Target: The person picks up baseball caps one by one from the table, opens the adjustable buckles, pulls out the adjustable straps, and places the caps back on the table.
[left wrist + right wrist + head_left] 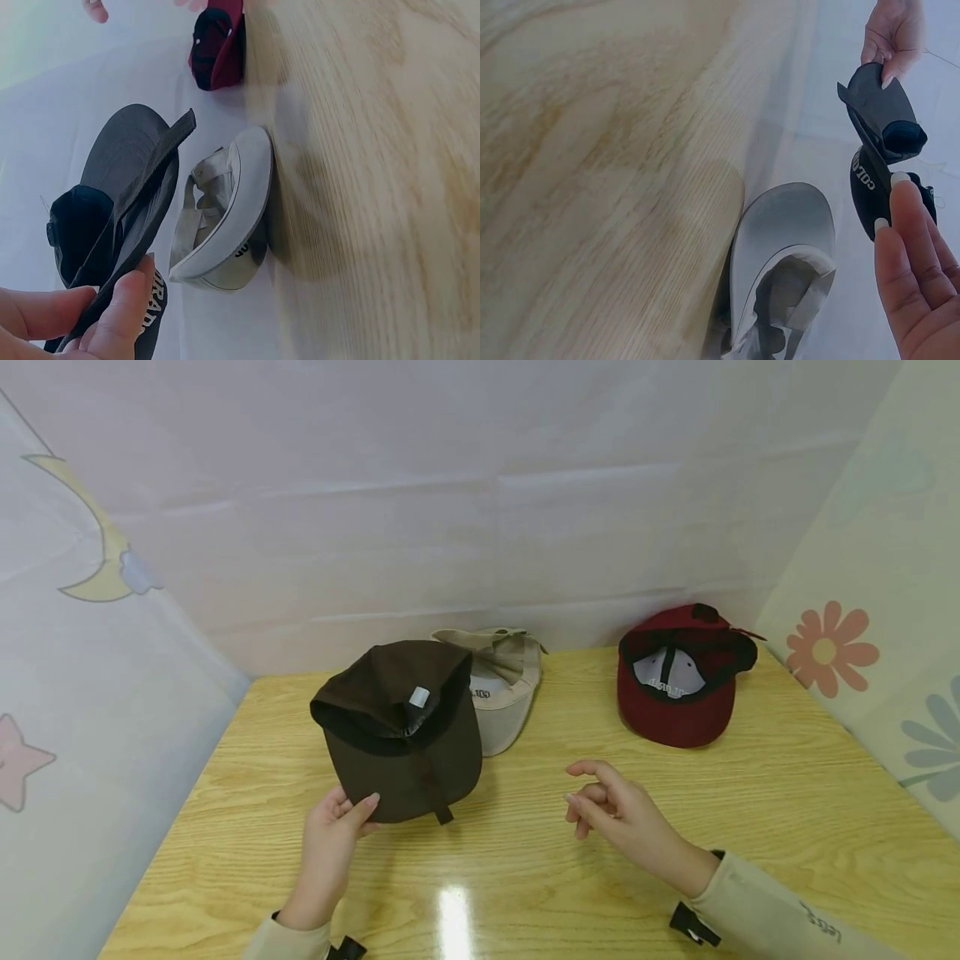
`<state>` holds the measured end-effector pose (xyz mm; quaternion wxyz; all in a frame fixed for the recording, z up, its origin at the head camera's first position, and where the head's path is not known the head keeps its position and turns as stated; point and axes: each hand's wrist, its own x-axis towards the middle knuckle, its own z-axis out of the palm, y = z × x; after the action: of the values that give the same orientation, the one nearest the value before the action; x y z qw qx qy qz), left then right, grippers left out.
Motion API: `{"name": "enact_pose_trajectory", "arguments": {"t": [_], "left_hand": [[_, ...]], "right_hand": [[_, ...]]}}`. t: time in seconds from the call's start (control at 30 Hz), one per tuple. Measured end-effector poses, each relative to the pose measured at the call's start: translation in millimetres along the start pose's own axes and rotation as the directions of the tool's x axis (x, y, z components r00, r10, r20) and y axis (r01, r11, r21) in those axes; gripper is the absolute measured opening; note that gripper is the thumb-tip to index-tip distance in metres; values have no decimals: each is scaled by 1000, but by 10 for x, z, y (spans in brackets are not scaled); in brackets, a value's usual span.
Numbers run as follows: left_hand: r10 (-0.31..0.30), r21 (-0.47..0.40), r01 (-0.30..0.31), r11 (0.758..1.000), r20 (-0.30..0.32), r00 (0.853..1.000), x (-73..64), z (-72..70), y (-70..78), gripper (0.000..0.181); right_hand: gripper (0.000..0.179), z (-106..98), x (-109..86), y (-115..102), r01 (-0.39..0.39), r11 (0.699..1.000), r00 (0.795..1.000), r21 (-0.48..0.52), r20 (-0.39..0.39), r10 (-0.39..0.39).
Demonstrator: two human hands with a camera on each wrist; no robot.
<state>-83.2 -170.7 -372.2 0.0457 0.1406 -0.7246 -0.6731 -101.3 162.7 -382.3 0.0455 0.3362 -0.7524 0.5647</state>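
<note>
Though the dark cap (pixel 399 735) is pinched at its brim by the left hand (pixel 332 839), it could be dropped through slippage, the relaxed right hand (pixel 622 814) unoccupied.

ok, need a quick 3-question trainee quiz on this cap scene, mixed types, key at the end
1. By which part does the left hand hold the dark brown cap?
A) crown
B) brim
C) back strap

2. True or false: the right hand is apart from every cap.

3. How many caps rest on the table, and what colours are they?

Key:
1. B
2. True. The head view shows it over bare wood; the overlap in the right wrist view is only the angle.
3. Two: the beige cap and the red cap.
</note>
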Motion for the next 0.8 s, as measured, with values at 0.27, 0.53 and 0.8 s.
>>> {"name": "enact_pose_trajectory", "arguments": {"t": [0.27, 0.53, 0.8], "left_hand": [[10, -5, -10, 1000, -31, 999, 37, -46, 21, 26], [3, 8, -2, 1000, -63, 998, 62, -94, 3, 27], [-2, 9, 3, 1000, -75, 997, 68, -142, -49, 28]], "right_hand": [[26, -7, 0, -8, -31, 999, 999, 20, 18, 30], [27, -2, -2, -1, -22, 1000, 1000, 10, 20, 22], [27, -4, -13, 17, -7, 1000, 1000, -7, 13, 7]]}}
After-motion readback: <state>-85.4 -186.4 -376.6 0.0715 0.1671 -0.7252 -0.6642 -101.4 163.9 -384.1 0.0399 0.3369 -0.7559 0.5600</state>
